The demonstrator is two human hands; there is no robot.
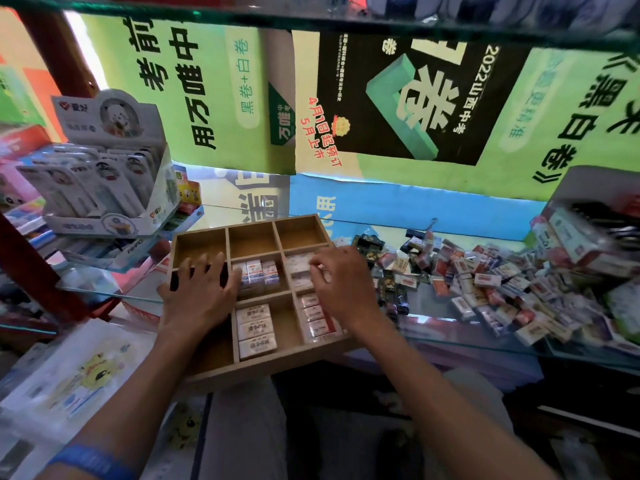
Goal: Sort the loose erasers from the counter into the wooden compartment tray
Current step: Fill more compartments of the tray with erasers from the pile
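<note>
Nearest the camera, two bare forearms are seen reaching forward, a blue wristband [91,460] worn on the left one. The wooden compartment tray [221,370] is set at the near edge of the glass counter [450,336], partly overhanging it, with its long axis running away from the camera and slightly rightward. The left hand [201,294] is laid flat with fingers spread over the tray's left-hand middle compartment, apparently steadying the tray; nothing is gripped by it. The right hand [341,285] is held over the right-hand middle compartment with fingers curled downward onto the white erasers [299,266] packed there; whether one is pinched between the fingertips cannot be told. Rows of erasers are already lodged in the central compartment [258,271], the near middle compartment [254,327] and the near right compartment [317,318], each lying with its long axis across the tray. The three far compartments are seen bare. The loose erasers [485,289] are heaped on the counter to the right of the tray, toward the counter's right edge, pointing every way. That pile lies just beside the right hand, which is judged the nearer one for the next pick; each piece would need turning crosswise to match the rows.
</note>
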